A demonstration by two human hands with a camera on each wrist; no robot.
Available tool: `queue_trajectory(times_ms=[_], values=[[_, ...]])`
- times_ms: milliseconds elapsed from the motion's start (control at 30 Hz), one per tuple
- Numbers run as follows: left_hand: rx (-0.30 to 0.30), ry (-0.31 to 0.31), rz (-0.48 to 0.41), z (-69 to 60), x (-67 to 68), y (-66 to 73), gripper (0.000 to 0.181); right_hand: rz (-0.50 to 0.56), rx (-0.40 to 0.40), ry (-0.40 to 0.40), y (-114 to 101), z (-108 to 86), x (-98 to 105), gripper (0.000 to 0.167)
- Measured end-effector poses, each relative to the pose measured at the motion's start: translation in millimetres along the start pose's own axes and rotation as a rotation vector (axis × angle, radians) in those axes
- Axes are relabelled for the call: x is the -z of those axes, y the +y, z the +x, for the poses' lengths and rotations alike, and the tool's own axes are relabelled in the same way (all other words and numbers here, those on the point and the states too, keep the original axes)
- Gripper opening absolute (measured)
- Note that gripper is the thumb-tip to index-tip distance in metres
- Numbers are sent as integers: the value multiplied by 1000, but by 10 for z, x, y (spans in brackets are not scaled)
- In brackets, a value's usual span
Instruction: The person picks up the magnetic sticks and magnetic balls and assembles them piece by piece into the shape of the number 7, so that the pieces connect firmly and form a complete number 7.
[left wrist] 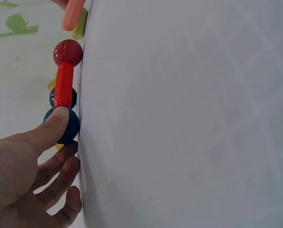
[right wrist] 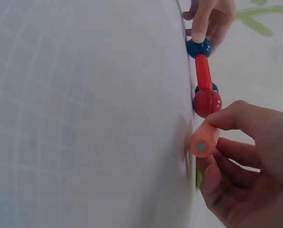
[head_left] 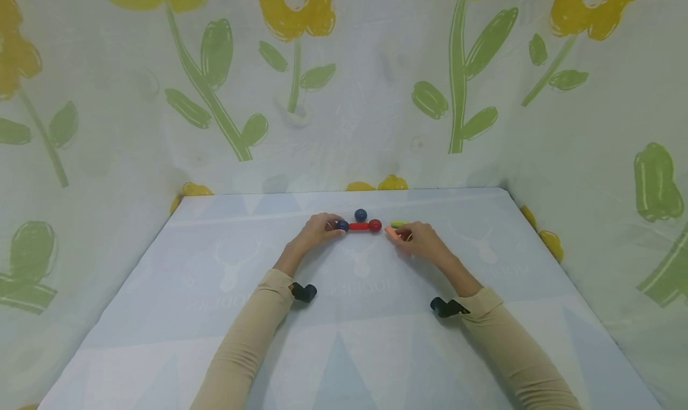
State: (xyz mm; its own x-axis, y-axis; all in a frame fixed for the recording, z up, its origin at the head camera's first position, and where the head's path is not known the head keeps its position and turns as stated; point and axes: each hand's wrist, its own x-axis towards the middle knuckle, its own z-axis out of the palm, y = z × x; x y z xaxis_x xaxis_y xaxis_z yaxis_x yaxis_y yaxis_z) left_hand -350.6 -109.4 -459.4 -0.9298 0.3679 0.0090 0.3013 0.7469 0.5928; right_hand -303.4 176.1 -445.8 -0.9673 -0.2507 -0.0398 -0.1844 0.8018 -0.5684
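A red rod [head_left: 359,226] lies between a blue ball [head_left: 342,225] and a red ball [head_left: 375,225], touching both. My left hand [head_left: 318,231] pinches that blue ball between thumb and fingers, seen closely in the left wrist view. In my right hand [head_left: 421,241] an orange rod [right wrist: 204,140] is pinched, its round end with a grey-green centre showing in the right wrist view. The orange rod stands apart from the red ball in the head view.
Behind the red rod sits a second blue ball [head_left: 361,215]. A yellow-green rod [head_left: 398,224] lies just beyond my right hand, partly hidden. The table [head_left: 365,320] has a pale printed cover, and a flower-patterned curtain [head_left: 365,99] stands behind it.
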Motion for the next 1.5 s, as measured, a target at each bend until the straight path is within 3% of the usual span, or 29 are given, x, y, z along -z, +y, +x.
queue_trajectory(times_ms=[167,500,867,1133,1500], values=[[1,-7,-5,-14,4,7,40,45,-39,-32,-11,-4,-19,39],[-12,-2,-1,-28,23,22,40,108,-30,-41,7,-1,-54,42],[-7,-2,1,-18,8,8,41,181,-105,-53,-1,26,-108,44],[-19,-3,3,-12,2,-2,40,227,-90,-66,-19,28,-131,46],[-10,3,0,-6,4,0,41,268,-168,-65,-78,15,-146,48]])
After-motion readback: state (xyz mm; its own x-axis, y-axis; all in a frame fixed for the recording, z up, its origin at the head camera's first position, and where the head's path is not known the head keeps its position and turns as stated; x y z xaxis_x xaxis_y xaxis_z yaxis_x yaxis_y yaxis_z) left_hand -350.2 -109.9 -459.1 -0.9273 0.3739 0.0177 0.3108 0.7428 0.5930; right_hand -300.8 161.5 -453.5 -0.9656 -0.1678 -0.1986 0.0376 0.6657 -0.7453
